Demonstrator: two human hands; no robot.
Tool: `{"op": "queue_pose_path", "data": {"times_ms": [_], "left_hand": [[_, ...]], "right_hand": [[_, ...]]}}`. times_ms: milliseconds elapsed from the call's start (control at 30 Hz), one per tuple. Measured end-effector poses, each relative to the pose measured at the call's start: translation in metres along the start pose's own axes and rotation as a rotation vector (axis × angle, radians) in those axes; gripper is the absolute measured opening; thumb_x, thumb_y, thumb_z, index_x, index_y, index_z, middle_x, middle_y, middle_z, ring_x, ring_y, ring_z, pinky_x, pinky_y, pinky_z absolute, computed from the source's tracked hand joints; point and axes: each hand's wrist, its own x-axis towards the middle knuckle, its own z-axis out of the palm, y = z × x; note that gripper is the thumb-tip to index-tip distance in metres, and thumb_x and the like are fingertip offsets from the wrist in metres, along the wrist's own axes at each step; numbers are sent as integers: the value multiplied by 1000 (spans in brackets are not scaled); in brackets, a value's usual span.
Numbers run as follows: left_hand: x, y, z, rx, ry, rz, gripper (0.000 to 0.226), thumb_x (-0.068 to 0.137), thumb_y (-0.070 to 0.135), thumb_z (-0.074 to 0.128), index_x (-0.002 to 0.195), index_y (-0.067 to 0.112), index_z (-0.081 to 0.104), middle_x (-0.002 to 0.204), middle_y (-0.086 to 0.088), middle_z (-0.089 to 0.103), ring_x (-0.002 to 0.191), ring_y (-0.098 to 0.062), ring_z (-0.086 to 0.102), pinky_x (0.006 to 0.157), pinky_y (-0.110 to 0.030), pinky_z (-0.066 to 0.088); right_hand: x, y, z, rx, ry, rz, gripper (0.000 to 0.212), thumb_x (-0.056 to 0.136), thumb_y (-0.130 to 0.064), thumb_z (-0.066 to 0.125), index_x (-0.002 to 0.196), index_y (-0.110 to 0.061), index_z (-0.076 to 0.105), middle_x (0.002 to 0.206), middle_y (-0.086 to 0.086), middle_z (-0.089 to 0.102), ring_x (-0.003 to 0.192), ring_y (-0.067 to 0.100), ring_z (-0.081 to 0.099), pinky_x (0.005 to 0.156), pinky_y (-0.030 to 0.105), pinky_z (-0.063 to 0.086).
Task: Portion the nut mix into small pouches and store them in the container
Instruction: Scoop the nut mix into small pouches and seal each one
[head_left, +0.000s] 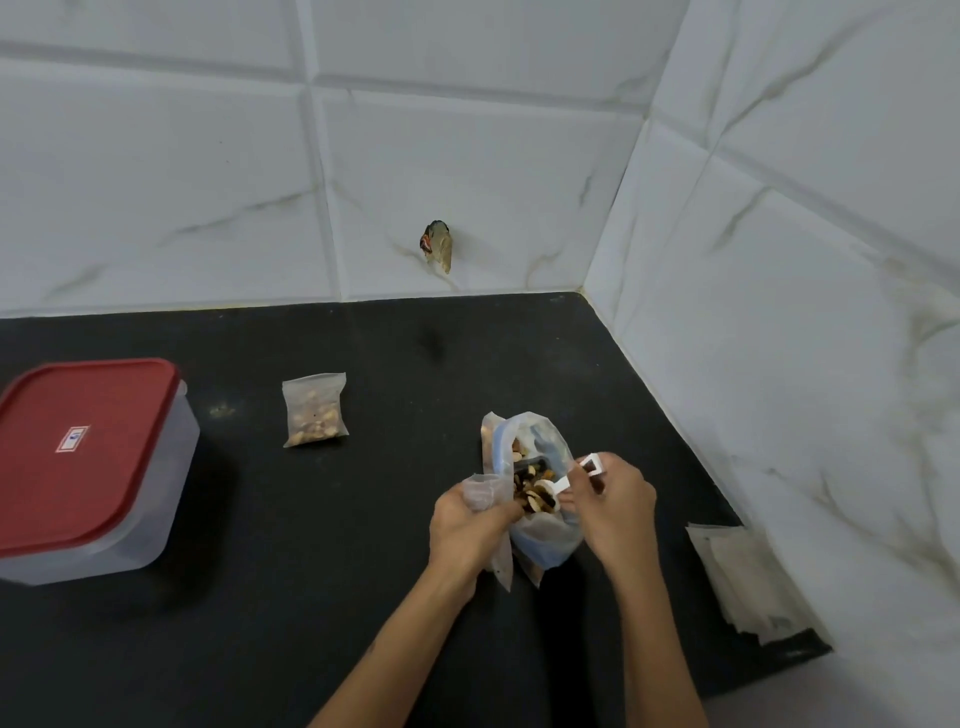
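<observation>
A large clear bag of nut mix (535, 441) with a blue zip edge stands open on the black counter. My left hand (470, 525) grips a small clear pouch (485, 493) held open beside it. My right hand (615, 504) holds a white scoop (563, 486) by its handle, its bowl heaped with nuts just over the pouch's mouth. One filled pouch (314, 410) lies flat on the counter further left. The clear container with a red lid (85, 452) sits shut at the far left.
A stack of flat pouches (748, 577) lies along the right wall. White tiled walls meet in a corner behind the black counter (322, 571). A small brownish thing (437, 249) sticks out of the back wall.
</observation>
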Motion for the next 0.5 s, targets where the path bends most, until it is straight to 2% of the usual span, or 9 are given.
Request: {"op": "queue_pose_path", "data": {"times_ms": [133,200,267,300,400,500], "left_hand": [[-5,4,-1,-77,18,26,23,77,5,71,99,10,68,92,-10,72,87,-20,70,75,-35,59],[-6,7,-1,-72,17,43,20,77,4,70,97,8,68,91,-12,72,87,-21,71,76,-36,59],[-7,9,-1,-54,16,53,17,77,4,70,93,9,68,90,-13,72,87,-23,70,78,-39,59],[-7,10,-2,-50,16,51,16,77,3,70,92,9,68,90,-13,72,87,-23,70,78,-39,59],[-6,9,-4,-52,22,27,17,77,3,70,92,12,68,90,-10,72,85,-19,70,76,-37,59],[-6,8,-5,-48,28,-4,19,74,5,71,91,14,68,88,-10,72,86,-22,71,79,-45,59]], "right_hand": [[9,-2,3,-7,-17,163,12,90,-19,61,100,-12,60,91,3,64,84,15,64,61,19,48],[10,0,8,56,-3,220,5,89,-17,61,91,-12,60,89,4,65,82,16,65,66,27,54],[11,4,11,248,-12,319,6,88,-13,62,84,-10,62,84,9,69,77,20,69,74,38,58],[11,6,11,380,-26,383,6,88,-10,61,84,-7,64,81,13,70,74,23,70,73,40,59],[7,8,7,718,-65,566,3,90,-1,58,89,1,60,79,23,68,70,28,70,63,34,58],[4,7,4,878,-61,655,5,90,1,57,92,6,59,78,24,66,69,26,68,63,33,59]]}}
